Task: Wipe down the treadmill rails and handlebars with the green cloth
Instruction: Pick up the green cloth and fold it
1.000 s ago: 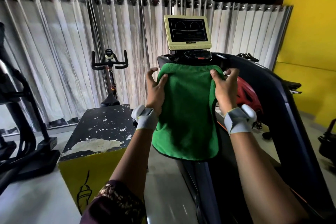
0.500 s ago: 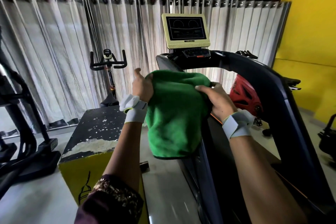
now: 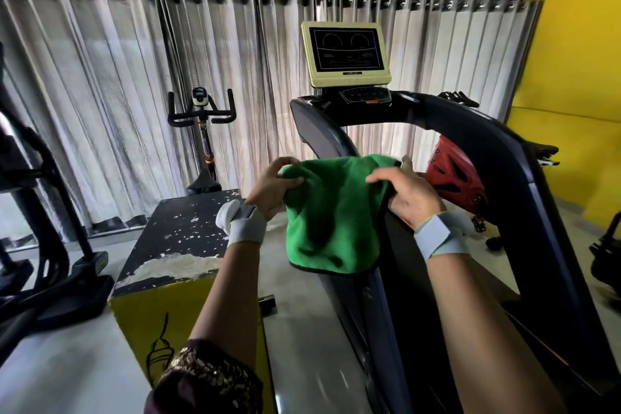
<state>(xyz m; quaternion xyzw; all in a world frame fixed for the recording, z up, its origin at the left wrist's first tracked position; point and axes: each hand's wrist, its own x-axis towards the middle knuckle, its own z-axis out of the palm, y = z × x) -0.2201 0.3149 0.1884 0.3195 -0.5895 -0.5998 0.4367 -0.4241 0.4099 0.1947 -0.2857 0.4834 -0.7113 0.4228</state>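
Green cloth (image 3: pixel 331 212), gripped by my left hand (image 3: pixel 270 190) and right hand (image 3: pixel 408 197), has slid down the left rail (image 3: pixel 327 134) from the console (image 3: pixel 346 54), so wiping progresses

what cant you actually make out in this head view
- Left rail section under the green cloth: covered by the cloth.
- Right hand fingertips: behind the cloth's edge.
- Console screen readout: too small to read.
- Treadmill belt: dark, blocked by the forearms.
- Exercise machine at left: cut off by the frame edge.
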